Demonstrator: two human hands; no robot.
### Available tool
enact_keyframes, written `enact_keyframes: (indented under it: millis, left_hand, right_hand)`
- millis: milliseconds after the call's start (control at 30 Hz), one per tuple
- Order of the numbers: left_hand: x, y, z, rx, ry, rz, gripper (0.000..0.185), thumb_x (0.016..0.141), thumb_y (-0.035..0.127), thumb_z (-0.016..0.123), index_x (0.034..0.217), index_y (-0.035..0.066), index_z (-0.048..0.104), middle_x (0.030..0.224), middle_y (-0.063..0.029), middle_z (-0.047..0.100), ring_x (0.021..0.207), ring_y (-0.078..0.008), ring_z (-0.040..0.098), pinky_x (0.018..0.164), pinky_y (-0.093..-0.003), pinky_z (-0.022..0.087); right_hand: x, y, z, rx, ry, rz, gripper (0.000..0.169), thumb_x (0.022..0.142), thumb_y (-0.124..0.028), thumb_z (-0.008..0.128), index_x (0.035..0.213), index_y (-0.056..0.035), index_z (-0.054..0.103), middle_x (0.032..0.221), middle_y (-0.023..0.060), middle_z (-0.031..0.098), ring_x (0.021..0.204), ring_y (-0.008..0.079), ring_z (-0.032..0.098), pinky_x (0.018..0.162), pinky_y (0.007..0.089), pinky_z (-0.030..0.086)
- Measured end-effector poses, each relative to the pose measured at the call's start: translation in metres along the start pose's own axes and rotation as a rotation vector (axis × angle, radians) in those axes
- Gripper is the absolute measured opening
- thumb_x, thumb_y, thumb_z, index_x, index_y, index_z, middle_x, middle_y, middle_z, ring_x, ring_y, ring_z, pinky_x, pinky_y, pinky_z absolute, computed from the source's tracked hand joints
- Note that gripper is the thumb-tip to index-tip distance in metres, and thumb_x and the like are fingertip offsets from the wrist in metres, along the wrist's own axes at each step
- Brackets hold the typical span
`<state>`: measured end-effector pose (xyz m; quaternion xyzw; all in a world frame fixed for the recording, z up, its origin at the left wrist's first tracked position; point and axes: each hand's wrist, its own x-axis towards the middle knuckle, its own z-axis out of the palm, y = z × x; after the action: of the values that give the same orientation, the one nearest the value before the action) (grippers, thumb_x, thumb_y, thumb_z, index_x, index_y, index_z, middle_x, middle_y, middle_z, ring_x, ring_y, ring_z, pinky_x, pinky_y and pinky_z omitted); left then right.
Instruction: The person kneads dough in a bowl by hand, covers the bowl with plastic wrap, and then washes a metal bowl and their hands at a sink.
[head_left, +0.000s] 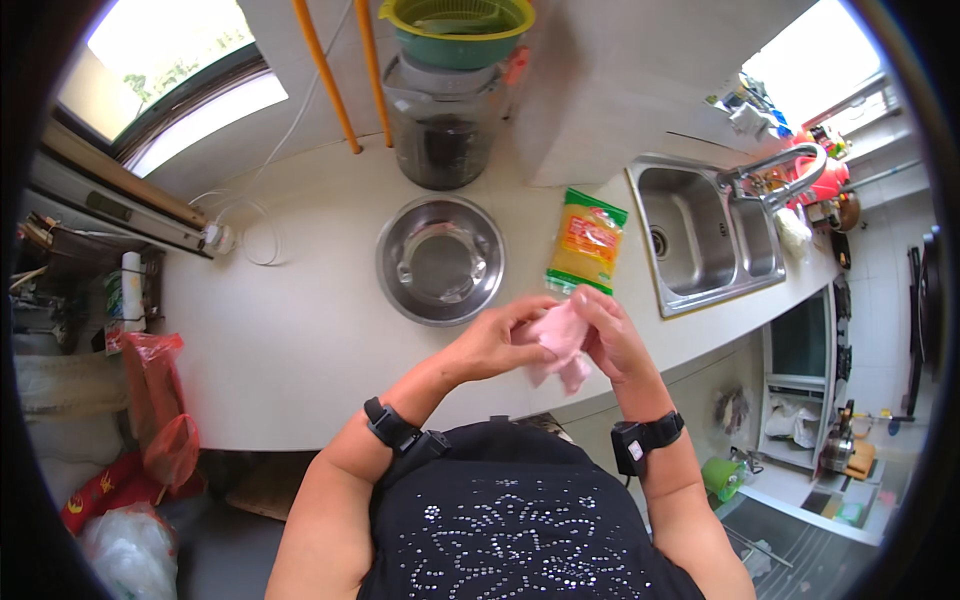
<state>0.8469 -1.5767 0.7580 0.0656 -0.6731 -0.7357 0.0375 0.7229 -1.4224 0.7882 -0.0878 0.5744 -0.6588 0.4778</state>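
Observation:
A crumpled pink cloth (562, 334) is bunched between my hands, its lower end hanging loose above the counter's front edge. My left hand (506, 337) grips it from the left, with thumb and fingers around it. From the right, my right hand (611, 334) closes on the same cloth. Just beyond my hands lies a green and yellow plastic food packet (587, 241) bearing writing. To the left of the packet stands a round stainless steel bowl (441, 260); its inside is shiny and no food shows in it.
A double stainless steel sink (686, 232) with a curved faucet (795, 169) is set into the counter (315, 352) at right. Behind the bowl, a clear container (441, 135) carries a yellow and green colander (461, 34). A white cable (262, 259) lies at left, near red plastic bags (161, 405).

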Motion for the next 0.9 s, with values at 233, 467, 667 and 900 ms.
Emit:
enact_keyframes:
  millis: [233, 467, 667, 900]
  left_hand:
    - [0.009, -0.016, 0.029, -0.008, 0.208, 0.122, 0.015, 0.081, 0.006, 0.064, 0.095, 0.002, 0.063, 0.076, 0.0001, 0.058, 0.068, -0.007, 0.05, 0.061, -0.0241, 0.044]
    - [0.005, 0.017, 0.055, -0.069, -0.355, 0.237, 0.024, 0.087, 0.002, 0.06, 0.111, 0.002, 0.064, 0.11, -0.0115, 0.062, 0.102, -0.0237, 0.06, 0.088, -0.0327, 0.047]
    - [0.002, 0.008, 0.075, 0.076, -0.38, 0.424, 0.035, 0.08, 0.017, 0.075, 0.111, 0.005, 0.063, 0.119, -0.0105, 0.054, 0.112, -0.0298, 0.054, 0.094, -0.0379, 0.045]
    - [0.001, 0.001, 0.08, 0.088, -0.229, 0.499, 0.035, 0.07, 0.012, 0.082, 0.1, 0.005, 0.064, 0.108, -0.0073, 0.058, 0.102, -0.0249, 0.057, 0.088, -0.0341, 0.047]
  right_hand:
    - [0.027, -0.031, -0.003, -0.291, 0.49, -0.545, 0.026, 0.099, -0.033, 0.051, 0.108, -0.0081, 0.052, 0.099, 0.003, 0.063, 0.089, 0.01, 0.059, 0.077, 0.0254, 0.046]
    - [0.028, -0.035, -0.016, -0.218, 0.578, -0.56, 0.027, 0.098, -0.034, 0.052, 0.11, -0.009, 0.054, 0.101, 0.0046, 0.065, 0.091, 0.0108, 0.061, 0.08, 0.0259, 0.046]
    - [0.044, -0.024, -0.035, -0.118, 0.671, -0.489, 0.027, 0.097, -0.035, 0.054, 0.105, -0.0093, 0.056, 0.097, 0.0036, 0.065, 0.089, 0.0113, 0.061, 0.078, 0.0268, 0.047]
    - [0.051, -0.034, -0.051, 0.064, 0.761, -0.48, 0.032, 0.096, -0.038, 0.054, 0.104, -0.0072, 0.056, 0.095, 0.005, 0.064, 0.087, 0.0132, 0.061, 0.077, 0.0297, 0.049]
